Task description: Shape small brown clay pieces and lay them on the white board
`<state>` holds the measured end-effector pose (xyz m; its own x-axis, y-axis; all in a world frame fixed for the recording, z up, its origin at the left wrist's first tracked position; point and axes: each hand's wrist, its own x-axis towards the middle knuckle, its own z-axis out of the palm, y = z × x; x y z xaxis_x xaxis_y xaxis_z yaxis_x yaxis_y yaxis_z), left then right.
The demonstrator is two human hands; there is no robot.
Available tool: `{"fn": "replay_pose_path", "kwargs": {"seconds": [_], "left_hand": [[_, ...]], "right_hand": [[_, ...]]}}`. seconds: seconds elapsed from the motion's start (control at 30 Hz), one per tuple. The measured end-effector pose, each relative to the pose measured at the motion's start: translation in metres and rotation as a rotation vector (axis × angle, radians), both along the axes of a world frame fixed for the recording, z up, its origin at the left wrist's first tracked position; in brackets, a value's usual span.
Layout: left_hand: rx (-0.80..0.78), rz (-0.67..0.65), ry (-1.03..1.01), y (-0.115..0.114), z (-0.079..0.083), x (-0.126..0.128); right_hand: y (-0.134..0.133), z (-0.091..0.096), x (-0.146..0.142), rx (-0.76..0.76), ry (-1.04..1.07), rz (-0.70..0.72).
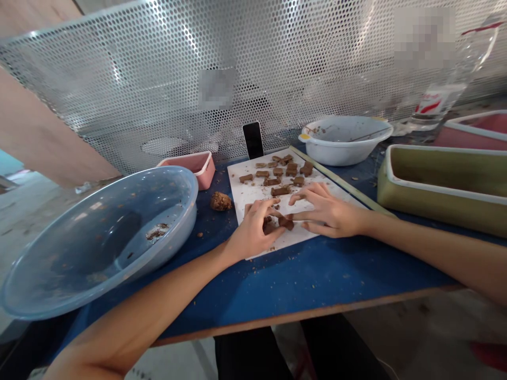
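Note:
Low over the near part of a white board (253, 248), my left hand (255, 229) curls its thumb and fingers around a small brown clay-like piece (285, 224). My right hand (327, 214) reaches in from the right with its fingers spread, the index fingertip touching or nearly touching that piece. More brown matter shows under the left fingers, partly hidden. Farther up the board lie several shaped brown pieces (292, 169), some blocky and some long, with crumbs among them. A rough brown lump (221, 201) rests on the blue table left of the board.
At left stands a big blue basin (174, 237); behind it is a pink tub (206, 171). A phone (253, 140) leans on the perforated metal screen (170, 95). Beyond a flat strip (344, 182) are a white basin (336, 153), an olive planter (435, 203) and a plastic bottle (439, 100).

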<state>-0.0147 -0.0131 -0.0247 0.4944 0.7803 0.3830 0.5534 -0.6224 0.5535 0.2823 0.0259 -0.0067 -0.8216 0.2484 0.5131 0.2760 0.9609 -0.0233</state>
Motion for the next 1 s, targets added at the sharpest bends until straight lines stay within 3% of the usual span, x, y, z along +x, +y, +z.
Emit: {"fn": "replay_pose_path", "kwargs": {"seconds": [0.13,0.23,0.4,0.53,0.67,0.8,1.0], "left_hand": [[-0.019,0.003,0.006,-0.001,0.0,0.0],[-0.01,0.01,0.005,-0.001,0.001,0.0],[-0.005,-0.016,-0.004,0.0,0.0,0.001],[0.004,-0.011,-0.019,0.001,-0.001,0.002],[0.005,0.013,-0.003,-0.001,0.001,0.001],[0.011,0.007,0.001,-0.001,0.002,0.001],[0.046,-0.02,-0.007,-0.001,0.001,0.002]], "right_hand": [[0.002,-0.002,-0.002,-0.023,0.002,0.087],[0.001,-0.003,-0.004,0.021,-0.017,0.021],[-0.003,-0.001,-0.006,-0.002,-0.028,0.068],[-0.006,0.001,-0.007,0.016,-0.033,-0.027],[-0.007,0.001,-0.008,-0.041,-0.072,0.008],[-0.006,0.001,-0.007,-0.004,-0.081,-0.056],[-0.003,0.004,0.003,0.053,-0.09,0.038]]}}
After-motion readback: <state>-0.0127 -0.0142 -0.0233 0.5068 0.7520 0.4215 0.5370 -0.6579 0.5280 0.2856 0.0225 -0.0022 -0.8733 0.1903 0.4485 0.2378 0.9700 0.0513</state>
